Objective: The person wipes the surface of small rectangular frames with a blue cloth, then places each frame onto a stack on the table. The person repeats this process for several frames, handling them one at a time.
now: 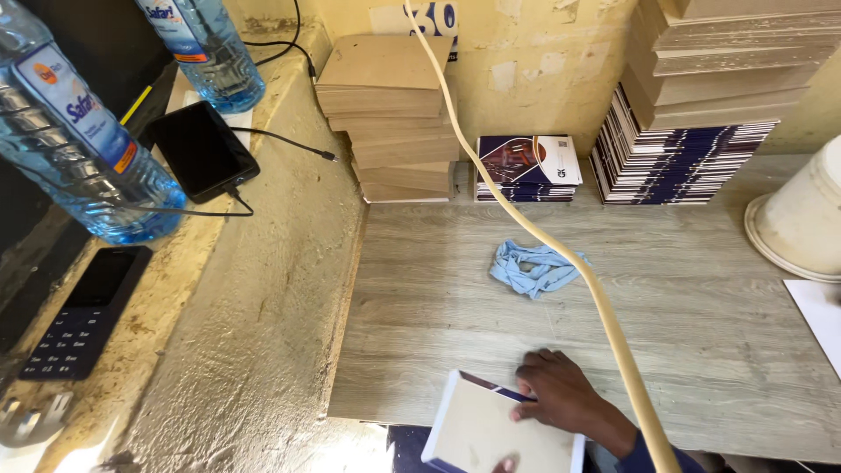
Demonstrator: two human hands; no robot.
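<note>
Right hand (561, 398) flat, fingers spread on book (491, 429) at table (701, 350) edge; left hand (505, 463) barely visible, grip unclear. Book overhangs; could slip off

A right hand (561, 398) lay flat on a white book (491, 429) at the near edge of the grey wood counter (701, 289). A fingertip of the left hand (505, 463) touched the book's bottom edge. A crumpled blue cloth (533, 267) sat near the middle. Stacks of books (674, 162) stood against the wall.
</note>
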